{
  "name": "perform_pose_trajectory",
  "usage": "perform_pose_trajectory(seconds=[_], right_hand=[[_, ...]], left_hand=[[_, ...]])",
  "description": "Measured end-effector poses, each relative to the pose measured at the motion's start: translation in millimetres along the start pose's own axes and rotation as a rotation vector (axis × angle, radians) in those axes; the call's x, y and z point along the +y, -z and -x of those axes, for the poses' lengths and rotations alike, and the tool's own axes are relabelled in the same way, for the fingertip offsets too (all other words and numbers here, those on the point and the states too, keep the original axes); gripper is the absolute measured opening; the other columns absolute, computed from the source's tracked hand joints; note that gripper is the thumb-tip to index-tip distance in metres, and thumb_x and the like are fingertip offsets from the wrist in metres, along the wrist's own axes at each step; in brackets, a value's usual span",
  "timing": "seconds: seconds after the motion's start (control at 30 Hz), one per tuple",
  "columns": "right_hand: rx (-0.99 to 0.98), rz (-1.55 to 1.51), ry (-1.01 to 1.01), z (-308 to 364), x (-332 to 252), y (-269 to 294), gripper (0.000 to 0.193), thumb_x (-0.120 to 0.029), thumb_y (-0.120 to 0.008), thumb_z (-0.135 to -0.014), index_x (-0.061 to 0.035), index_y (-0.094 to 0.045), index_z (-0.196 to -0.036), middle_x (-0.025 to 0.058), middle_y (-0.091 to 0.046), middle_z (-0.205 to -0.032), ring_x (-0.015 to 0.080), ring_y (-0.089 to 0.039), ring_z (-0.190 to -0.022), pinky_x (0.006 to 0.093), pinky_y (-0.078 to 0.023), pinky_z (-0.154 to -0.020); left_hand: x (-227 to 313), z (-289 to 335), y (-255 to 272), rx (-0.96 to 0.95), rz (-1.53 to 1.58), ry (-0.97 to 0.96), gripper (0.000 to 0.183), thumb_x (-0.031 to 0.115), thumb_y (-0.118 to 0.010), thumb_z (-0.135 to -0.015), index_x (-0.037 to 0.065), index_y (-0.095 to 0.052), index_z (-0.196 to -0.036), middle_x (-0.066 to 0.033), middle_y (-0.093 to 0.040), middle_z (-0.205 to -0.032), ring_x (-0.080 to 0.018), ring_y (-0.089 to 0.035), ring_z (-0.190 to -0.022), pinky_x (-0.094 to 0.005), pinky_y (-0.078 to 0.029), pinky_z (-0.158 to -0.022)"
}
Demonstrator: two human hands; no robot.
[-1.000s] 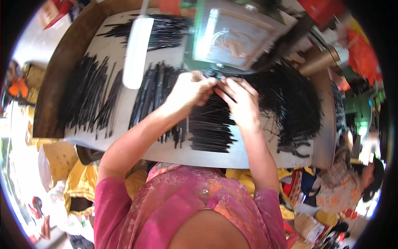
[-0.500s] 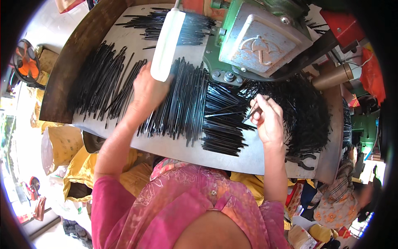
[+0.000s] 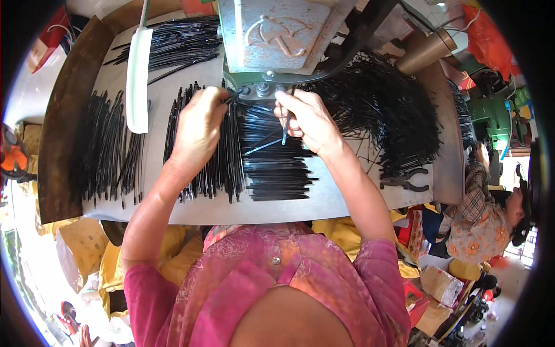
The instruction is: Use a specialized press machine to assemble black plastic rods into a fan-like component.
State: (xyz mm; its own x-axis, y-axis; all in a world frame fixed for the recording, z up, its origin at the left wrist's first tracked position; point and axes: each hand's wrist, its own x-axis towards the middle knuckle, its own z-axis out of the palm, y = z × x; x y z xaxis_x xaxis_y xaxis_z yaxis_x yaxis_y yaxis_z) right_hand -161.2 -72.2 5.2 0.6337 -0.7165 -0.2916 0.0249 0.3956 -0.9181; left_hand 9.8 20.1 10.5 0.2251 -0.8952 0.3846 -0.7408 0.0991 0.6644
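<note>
Toward the near right corner of the desk (image 3: 222, 215), open-handled pliers (image 3: 407, 180). Near the middle of the near edge, a stack of black rods (image 3: 280, 188), with long axes parallel to that edge; just left, a bundle (image 3: 202, 176) set crosswise to it, toward the far edge. Beyond, above the stack, a single dark rod (image 3: 285, 132) pinched in the closed fingers of the right hand (image 3: 312, 118), long axis from near to far edge, roughly square to the stack below. To the left of this rod, at similar depth, the left hand (image 3: 199, 124), fingers curled beside a bolted plate (image 3: 262, 91); grip on any dark piece at the tips impossible to tell. Farther, a grey machine housing (image 3: 277, 32); toward the far left corner, another rod pile (image 3: 179, 43).
</note>
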Motion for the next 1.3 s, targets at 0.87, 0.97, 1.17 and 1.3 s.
perform_pose_trajectory(seconds=[0.87, 0.97, 1.17, 1.3], right_hand=[[-0.036, -0.036, -0.012, -10.9, 4.6, -2.5, 0.018, -0.020, -0.050, -0.083, -0.0036, -0.047, -0.075, -0.0013, -0.045, -0.060, -0.0006, -0.030, -0.039, 0.0144, -0.021, -0.032], [-0.035, -0.068, -0.021, -13.9, 6.2, -0.4, 0.018, -0.020, -0.051, -0.083, -0.0040, -0.048, -0.074, -0.0014, -0.045, -0.060, -0.0004, -0.030, -0.038, 0.0141, -0.021, -0.032], [0.005, -0.026, -0.008, -11.9, 4.6, -0.3, 0.018, -0.018, -0.052, -0.081, -0.0033, -0.049, -0.072, 0.0004, -0.047, -0.062, 0.0011, -0.034, -0.040, 0.0153, -0.025, -0.032], [-0.025, -0.046, -0.039, -8.9, 7.1, -12.0, 0.015, -0.018, -0.052, -0.082, -0.0026, -0.052, -0.081, 0.0016, -0.052, -0.071, 0.0065, -0.048, -0.049, 0.0180, -0.038, -0.041]], left_hand=[[0.3, -10.4, -27.9, -0.057, -0.094, -0.060, 0.021, 0.005, -0.052, -0.077, 0.002, -0.057, -0.097, -0.0113, -0.045, -0.068, -0.0229, -0.050, -0.062, -0.0309, -0.039, -0.056], [4.9, -11.9, -25.8, -0.091, -0.351, -0.117, 0.022, 0.001, -0.047, -0.076, 0.001, -0.054, -0.096, -0.0156, -0.049, -0.074, -0.0298, -0.054, -0.072, -0.0366, -0.045, -0.060], [-2.1, -11.6, 10.4, -0.460, 0.239, 0.412, 0.017, 0.015, -0.050, -0.082, 0.000, -0.053, -0.089, -0.0060, -0.052, -0.062, -0.0119, -0.051, -0.045, -0.0239, -0.040, -0.038], [12.3, 12.4, 10.2, -0.613, 0.815, 0.779, 0.015, 0.019, -0.047, -0.085, 0.005, -0.045, -0.079, -0.0040, -0.054, -0.063, -0.0097, -0.051, -0.044, -0.0193, -0.038, -0.034]])
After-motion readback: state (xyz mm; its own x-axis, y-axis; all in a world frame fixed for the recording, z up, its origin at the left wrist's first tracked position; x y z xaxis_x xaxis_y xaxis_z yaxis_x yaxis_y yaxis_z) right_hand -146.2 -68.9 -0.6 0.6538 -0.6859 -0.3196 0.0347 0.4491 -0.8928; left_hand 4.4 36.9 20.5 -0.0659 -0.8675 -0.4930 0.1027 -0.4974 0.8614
